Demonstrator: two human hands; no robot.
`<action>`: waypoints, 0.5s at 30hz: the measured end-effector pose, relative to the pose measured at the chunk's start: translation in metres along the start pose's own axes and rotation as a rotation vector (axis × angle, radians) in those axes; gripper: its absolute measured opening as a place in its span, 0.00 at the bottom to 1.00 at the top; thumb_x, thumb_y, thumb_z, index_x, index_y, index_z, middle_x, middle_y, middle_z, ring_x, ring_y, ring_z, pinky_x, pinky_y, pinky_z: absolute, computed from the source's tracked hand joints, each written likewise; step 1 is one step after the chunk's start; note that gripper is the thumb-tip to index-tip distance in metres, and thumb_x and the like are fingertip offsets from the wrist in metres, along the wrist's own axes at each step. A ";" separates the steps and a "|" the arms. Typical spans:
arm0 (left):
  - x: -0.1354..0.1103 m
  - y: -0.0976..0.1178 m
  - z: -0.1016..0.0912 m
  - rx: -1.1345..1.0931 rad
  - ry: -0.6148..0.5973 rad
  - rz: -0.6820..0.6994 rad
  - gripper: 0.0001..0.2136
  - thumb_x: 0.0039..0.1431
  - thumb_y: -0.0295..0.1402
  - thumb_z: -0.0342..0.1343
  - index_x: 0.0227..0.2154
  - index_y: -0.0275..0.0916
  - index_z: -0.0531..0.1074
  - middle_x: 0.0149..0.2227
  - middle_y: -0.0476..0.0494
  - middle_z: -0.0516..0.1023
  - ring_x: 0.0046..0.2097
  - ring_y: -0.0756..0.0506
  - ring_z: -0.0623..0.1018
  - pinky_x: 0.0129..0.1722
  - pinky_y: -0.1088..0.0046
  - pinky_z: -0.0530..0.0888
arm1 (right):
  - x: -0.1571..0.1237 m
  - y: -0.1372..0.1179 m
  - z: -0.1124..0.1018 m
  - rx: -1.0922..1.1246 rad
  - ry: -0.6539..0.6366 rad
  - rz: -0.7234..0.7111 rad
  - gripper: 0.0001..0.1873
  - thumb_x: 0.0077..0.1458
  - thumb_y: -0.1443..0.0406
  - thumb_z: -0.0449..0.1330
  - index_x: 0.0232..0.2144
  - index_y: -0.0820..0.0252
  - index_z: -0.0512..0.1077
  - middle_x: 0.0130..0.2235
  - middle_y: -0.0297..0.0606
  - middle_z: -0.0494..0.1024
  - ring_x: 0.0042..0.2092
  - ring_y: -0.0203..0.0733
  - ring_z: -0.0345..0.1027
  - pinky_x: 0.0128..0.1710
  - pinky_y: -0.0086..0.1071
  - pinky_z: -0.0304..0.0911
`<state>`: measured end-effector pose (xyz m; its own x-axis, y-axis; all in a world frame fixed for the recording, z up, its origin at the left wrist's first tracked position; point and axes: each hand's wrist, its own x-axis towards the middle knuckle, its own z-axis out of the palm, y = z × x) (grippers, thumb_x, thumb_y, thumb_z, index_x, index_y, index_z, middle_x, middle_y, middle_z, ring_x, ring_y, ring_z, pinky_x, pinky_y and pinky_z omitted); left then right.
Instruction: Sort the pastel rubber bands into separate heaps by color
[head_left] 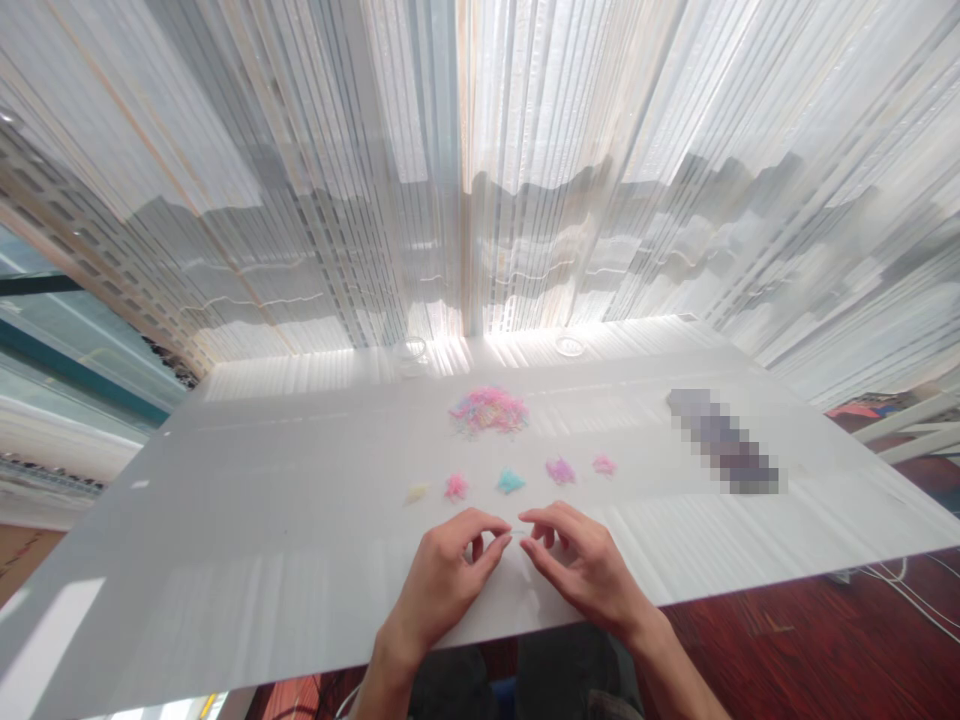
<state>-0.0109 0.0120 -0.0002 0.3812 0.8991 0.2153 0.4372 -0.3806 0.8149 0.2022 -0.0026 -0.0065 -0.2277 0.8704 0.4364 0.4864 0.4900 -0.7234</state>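
Note:
At the near edge of the white table (pixel 315 560), my left hand (pixel 456 562) pinches a thin, pale bluish strand (pixel 517 532) between thumb and forefinger. My right hand (pixel 581 562) faces it from the other side, thumb and forefinger apart, the tips close to the strand's free end. Just beyond the hands lies a row of small heaps: pale yellow (pixel 417 492), pink (pixel 455 487), teal (pixel 511 481), purple (pixel 560 470) and light pink (pixel 604 465). Behind the row is a bigger heap of mixed-colour thin bits (pixel 490 411). Their exact kind is too small to make out.
Two clear round containers (pixel 413 348) (pixel 570 345) stand at the table's far edge, before sheer striped curtains (pixel 480 200). A blurred-out dark object (pixel 724 445) lies at the right. White cables (pixel 900 580) run over the reddish wooden floor (pixel 810 650).

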 end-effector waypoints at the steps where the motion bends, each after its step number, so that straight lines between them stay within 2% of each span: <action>1: -0.002 -0.003 0.002 -0.007 -0.006 -0.017 0.05 0.67 0.33 0.58 0.41 0.42 0.79 0.36 0.49 0.82 0.30 0.51 0.75 0.34 0.77 0.73 | 0.000 0.000 0.003 -0.001 -0.019 0.001 0.08 0.64 0.65 0.62 0.46 0.56 0.75 0.33 0.35 0.77 0.33 0.37 0.72 0.34 0.28 0.68; 7: -0.007 -0.007 0.004 -0.023 0.008 -0.052 0.06 0.67 0.34 0.58 0.41 0.42 0.79 0.36 0.50 0.83 0.30 0.51 0.75 0.34 0.77 0.73 | -0.001 0.005 0.006 -0.011 -0.058 0.018 0.03 0.64 0.67 0.61 0.39 0.56 0.76 0.32 0.35 0.77 0.32 0.37 0.72 0.34 0.29 0.67; 15: -0.010 -0.007 0.007 0.022 0.041 -0.015 0.06 0.68 0.33 0.57 0.42 0.43 0.78 0.36 0.50 0.83 0.30 0.51 0.76 0.34 0.77 0.73 | -0.002 0.002 0.004 -0.030 -0.047 0.048 0.04 0.64 0.67 0.60 0.35 0.56 0.75 0.30 0.33 0.76 0.30 0.36 0.70 0.33 0.28 0.66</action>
<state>-0.0120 0.0040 -0.0124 0.3415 0.9124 0.2256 0.4603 -0.3716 0.8062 0.1997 -0.0030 -0.0110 -0.2422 0.8945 0.3758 0.5223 0.4466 -0.7264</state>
